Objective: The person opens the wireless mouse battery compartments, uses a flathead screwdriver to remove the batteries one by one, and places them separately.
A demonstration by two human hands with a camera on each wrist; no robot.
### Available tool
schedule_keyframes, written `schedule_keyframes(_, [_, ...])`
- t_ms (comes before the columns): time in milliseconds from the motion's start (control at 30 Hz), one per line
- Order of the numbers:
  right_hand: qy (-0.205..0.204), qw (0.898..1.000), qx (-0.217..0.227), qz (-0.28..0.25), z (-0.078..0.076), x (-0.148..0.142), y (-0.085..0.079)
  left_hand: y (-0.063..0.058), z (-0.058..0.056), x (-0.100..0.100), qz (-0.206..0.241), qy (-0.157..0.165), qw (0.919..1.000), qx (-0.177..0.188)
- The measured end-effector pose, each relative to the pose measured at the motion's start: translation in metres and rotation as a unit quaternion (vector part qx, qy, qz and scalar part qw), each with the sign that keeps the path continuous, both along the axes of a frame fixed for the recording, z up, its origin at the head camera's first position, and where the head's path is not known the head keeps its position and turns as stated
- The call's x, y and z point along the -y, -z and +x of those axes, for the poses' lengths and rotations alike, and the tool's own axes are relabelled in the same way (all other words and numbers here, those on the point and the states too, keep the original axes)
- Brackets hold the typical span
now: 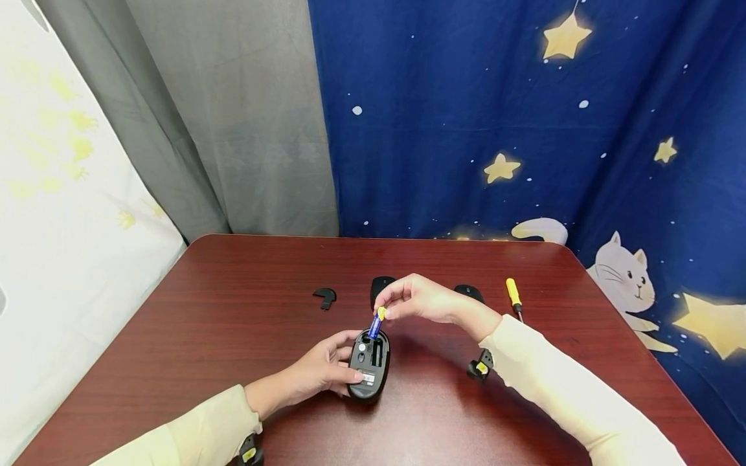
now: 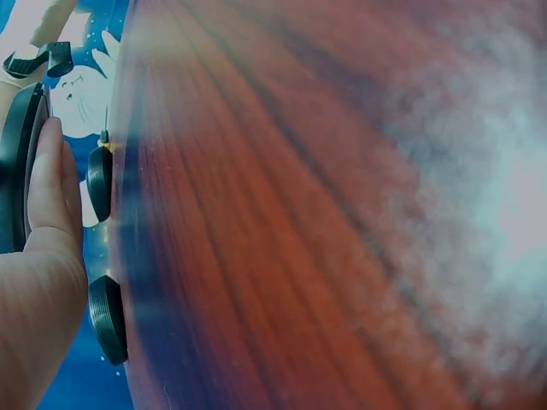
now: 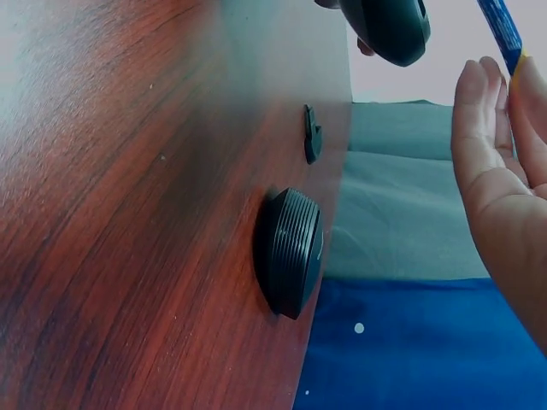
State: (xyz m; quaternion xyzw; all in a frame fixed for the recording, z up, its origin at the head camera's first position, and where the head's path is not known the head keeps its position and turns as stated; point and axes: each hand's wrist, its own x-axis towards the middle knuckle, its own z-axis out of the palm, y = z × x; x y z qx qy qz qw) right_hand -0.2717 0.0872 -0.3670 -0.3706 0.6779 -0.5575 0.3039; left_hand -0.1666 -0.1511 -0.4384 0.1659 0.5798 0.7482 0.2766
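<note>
My left hand [image 1: 323,369] grips a black computer mouse [image 1: 370,378] above the table, its underside turned up and the battery slot uncovered. The thumb lies across the label on that underside. Between thumb and fingertips, my right hand [image 1: 416,301] pinches a blue and yellow battery [image 1: 375,325], whose lower end overlaps the top end of the mouse in the head view. In the right wrist view the battery [image 3: 502,30] slants out from the fingertips, apart from the mouse [image 3: 391,30]. The left wrist view shows only the side of the mouse [image 2: 19,171] beside the fingers.
A black battery cover [image 1: 326,296] lies on the table [image 1: 245,278] to the left. Farther back are another black mouse [image 1: 381,288], partly behind the right hand, and a third dark mouse [image 1: 469,292] behind the right forearm. A yellow-handled screwdriver [image 1: 513,292] lies at the right.
</note>
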Motion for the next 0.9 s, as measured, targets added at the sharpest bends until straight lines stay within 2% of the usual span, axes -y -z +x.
schedule_keyframes(200, [0.008, 0.993, 0.102, -0.063, 0.0, 0.003, -0.001, 0.001, 0.001, 0.002, 0.002, 0.001, 1.0, 0.0])
schedule_keyframes(333, [0.016, 0.986, 0.138, -0.092, -0.001, 0.004, -0.002, 0.001, 0.001, 0.002, 0.005, 0.002, 1.0, 0.0])
schedule_keyframes(600, [0.097, 0.97, 0.183, -0.129, -0.002, 0.015, 0.001, 0.001, 0.003, 0.003, -0.001, 0.005, 0.9999, 0.009])
schedule_keyframes(900, [0.189, 0.951, 0.204, -0.135, 0.002, 0.033, 0.005, -0.001, 0.006, 0.003, -0.002, 0.017, 0.9998, 0.012])
